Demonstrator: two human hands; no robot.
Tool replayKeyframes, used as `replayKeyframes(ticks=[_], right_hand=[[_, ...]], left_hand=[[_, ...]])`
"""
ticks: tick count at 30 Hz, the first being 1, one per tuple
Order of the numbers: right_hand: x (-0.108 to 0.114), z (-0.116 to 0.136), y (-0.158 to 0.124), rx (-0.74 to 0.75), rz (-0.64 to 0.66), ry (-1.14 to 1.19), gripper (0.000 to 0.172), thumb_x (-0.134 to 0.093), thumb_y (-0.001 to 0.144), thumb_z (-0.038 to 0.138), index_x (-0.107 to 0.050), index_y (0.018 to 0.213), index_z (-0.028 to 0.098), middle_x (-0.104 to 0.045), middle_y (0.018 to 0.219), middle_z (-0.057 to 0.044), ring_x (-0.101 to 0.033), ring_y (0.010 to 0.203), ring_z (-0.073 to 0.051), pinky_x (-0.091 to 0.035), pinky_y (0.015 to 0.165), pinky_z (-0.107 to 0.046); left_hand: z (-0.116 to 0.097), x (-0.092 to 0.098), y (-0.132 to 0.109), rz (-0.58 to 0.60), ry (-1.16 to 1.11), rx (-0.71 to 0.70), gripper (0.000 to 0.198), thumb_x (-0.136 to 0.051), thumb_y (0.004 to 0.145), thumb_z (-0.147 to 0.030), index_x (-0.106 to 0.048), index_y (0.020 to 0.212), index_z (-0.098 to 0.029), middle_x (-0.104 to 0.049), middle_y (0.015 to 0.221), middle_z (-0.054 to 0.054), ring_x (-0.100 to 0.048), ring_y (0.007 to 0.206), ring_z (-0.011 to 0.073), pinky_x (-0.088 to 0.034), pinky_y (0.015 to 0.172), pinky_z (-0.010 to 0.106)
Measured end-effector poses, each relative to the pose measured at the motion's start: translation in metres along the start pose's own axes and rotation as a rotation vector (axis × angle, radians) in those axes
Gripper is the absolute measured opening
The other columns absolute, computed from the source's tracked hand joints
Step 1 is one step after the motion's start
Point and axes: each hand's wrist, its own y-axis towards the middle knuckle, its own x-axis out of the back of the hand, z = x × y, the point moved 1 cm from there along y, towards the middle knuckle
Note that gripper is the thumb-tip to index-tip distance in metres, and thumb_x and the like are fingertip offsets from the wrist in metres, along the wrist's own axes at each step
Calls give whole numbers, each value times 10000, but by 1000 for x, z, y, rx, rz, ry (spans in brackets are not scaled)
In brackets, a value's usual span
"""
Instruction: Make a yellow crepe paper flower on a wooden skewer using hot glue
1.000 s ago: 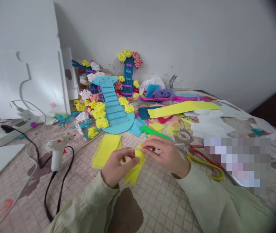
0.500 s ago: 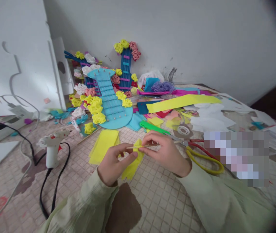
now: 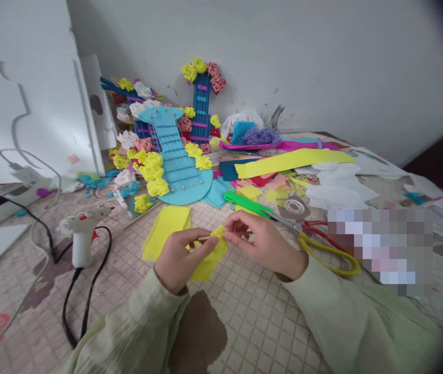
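A strip of yellow crepe paper (image 3: pixel 210 261) hangs between my two hands above the tiled tabletop. My left hand (image 3: pixel 175 259) is closed on it, thumb over the upper edge. A short piece of a thin wooden stick (image 3: pixel 203 239) shows by the left fingers; most of it is hidden. At the paper's right end, my right hand (image 3: pixel 268 243) pinches the edge with thumb and fingertips. Behind my left hand lies a stack of yellow paper sheets (image 3: pixel 165 231). Scissors (image 3: pixel 289 222) with red and yellow handles lie beyond and beside my right hand.
A white glue gun (image 3: pixel 83 236) with a black cord stands at left, near a power strip (image 3: pixel 5 208). Guitar-shaped blue pieces (image 3: pixel 182 169) with paper flowers lean at the back. A green cutter (image 3: pixel 247 202), a tape roll (image 3: pixel 295 206) and a long yellow strip (image 3: pixel 295 162) lie behind my hands.
The stick spanned both hands earlier; now only a bit shows by the left fingers. My right fingers have moved onto the paper's edge, and the view has shifted slightly.
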Motion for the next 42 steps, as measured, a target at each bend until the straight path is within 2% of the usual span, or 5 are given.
replayKeyframes(ticks=[3, 15, 22, 30, 42], right_hand=[[-4, -5, -2, -38, 48, 38, 125, -480, 816, 264, -500, 914, 190, -600, 739, -16, -567, 654, -119, -462, 596, -247], [-6, -2, -2, 12, -188, -10, 192, -635, 703, 250, -540, 855, 182, -588, 715, 1, -554, 650, -104, -462, 579, -208], [-6, -2, -2, 11, -53, 47, 174, -540, 766, 163, -535, 940, 173, -603, 824, -15, -553, 692, -97, -462, 619, -212], [-6, -3, -2, 21, -145, -27, 178, -593, 704, 113, -553, 867, 171, -592, 791, 5, -528, 674, -90, -439, 613, -206], [-8, -5, -3, -30, -67, 71, 149, -537, 758, 151, -525, 902, 186, -614, 763, -6, -576, 688, -102, -469, 633, -217]], left_hand=[[-1, 0, 0, 21, -2, 24, 238, -528, 728, -343, -656, 708, -144, -670, 678, 38, -578, 630, 151, -433, 583, 249], [-1, 5, 1, 54, -90, 42, 189, -546, 714, -316, -642, 744, -155, -661, 737, 33, -581, 698, 158, -428, 606, 247], [14, 3, 2, 28, -206, 84, 201, -559, 707, -310, -655, 799, -160, -666, 753, 48, -570, 659, 155, -443, 571, 252], [16, 0, 3, 24, -258, 66, 190, -581, 690, -287, -653, 811, -159, -673, 770, 58, -595, 688, 172, -469, 590, 265], [14, 0, 5, -2, -337, 90, 147, -609, 654, -250, -654, 758, -157, -679, 762, 53, -620, 712, 184, -493, 626, 286]])
